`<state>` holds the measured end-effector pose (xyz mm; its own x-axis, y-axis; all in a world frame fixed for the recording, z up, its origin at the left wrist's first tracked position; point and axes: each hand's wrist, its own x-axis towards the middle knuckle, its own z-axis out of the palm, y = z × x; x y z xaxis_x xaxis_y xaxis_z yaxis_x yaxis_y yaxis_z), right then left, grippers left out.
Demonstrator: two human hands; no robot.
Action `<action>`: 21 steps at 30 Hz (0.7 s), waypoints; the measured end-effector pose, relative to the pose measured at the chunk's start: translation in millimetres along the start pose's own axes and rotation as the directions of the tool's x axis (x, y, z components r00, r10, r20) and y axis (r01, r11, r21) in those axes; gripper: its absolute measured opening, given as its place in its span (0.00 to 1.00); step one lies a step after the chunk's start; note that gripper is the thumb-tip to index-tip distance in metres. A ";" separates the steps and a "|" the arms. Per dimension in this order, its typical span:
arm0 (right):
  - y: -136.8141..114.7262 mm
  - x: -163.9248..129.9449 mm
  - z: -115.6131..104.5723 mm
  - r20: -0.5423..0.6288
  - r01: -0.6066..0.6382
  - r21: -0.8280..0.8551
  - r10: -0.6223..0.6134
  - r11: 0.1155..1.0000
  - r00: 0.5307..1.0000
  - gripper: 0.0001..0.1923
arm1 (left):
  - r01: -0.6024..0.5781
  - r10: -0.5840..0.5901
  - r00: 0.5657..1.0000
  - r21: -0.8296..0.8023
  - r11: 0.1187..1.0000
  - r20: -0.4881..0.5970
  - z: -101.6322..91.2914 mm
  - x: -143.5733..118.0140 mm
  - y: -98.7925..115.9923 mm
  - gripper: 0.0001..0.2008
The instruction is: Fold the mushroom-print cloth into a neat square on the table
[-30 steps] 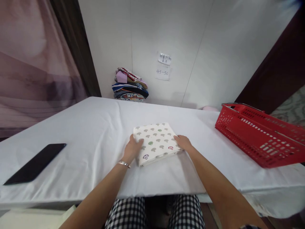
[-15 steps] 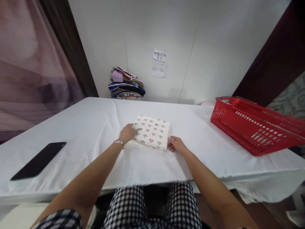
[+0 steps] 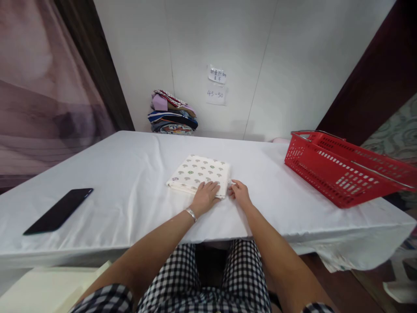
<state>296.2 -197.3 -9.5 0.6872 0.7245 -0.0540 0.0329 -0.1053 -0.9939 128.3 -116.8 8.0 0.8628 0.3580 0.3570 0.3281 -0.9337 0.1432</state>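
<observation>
A folded white cloth printed with small mushroom shapes lies flat in the middle of the white-covered table. My left hand rests on its near edge, right of centre, with the fingers stretched out over the fabric. At the cloth's right edge, my right hand has its fingers curled and pinched at the near right side. What sits between those fingertips looks like the cloth's edge, though it is mostly hidden.
A red plastic basket with metal handles stands on the table's right side. A black phone-like slab lies at the left. Folded fabrics are stacked against the back wall, left of two paper labels. The white tablecloth has creases.
My left hand has moved from the cloth's left side to its near edge, further right, and now lies flatter. My right hand stays at the right edge. The view has shifted slightly.
</observation>
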 end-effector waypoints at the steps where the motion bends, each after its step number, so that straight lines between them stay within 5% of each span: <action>1: 0.1 -1.0 -0.2 0.004 0.009 -0.003 -0.009 1.000 1.000 0.17 | -0.003 0.003 1.000 -0.013 1.000 0.007 -0.6 1.1 -1.6 0.21; 10: 0.0 -10.5 -2.7 0.023 0.038 -0.019 -0.037 0.999 0.999 0.19 | -0.007 0.007 1.000 -0.053 0.999 -0.003 -6.1 -3.8 -6.4 0.11; 14: -0.5 -14.3 -4.9 0.024 0.045 0.027 -0.045 0.999 0.999 0.20 | -0.025 0.026 0.999 -0.038 0.999 0.019 -23.0 -26.6 -40.4 0.11; 18: -0.5 -14.7 -4.6 -0.025 0.063 0.027 -0.063 0.998 0.998 0.20 | 0.144 -0.142 0.986 -0.026 0.989 0.087 -52.4 -59.3 -85.1 0.16; 21: -0.7 -13.9 -4.4 -0.028 0.066 -0.044 -0.067 0.997 0.997 0.19 | 0.225 -0.220 0.971 -0.041 0.974 0.095 -63.9 -74.9 -96.1 0.22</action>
<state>289.9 -210.3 -7.6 0.7037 0.7104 0.0156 0.1101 -0.0873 -0.9901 7.6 -53.5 26.5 0.8020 0.5525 0.2270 0.4977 -0.8283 0.2574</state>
